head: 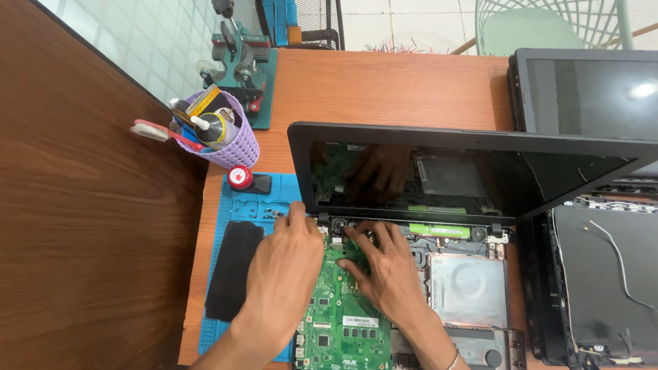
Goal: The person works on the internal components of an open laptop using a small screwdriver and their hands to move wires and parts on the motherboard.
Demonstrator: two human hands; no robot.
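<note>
Bright, even daylight; sharp focus; glare spot on the monitor.

A dark laptop screen stands open behind the green motherboard. A white rectangular label sits on that board. Right of it, a second black screen.

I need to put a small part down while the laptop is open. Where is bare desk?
Bare wood lies behind the open lid, between the green vise and the second screen. The blue mat is partly free above the black pad. It is crowded around both hands on the green board.
</note>
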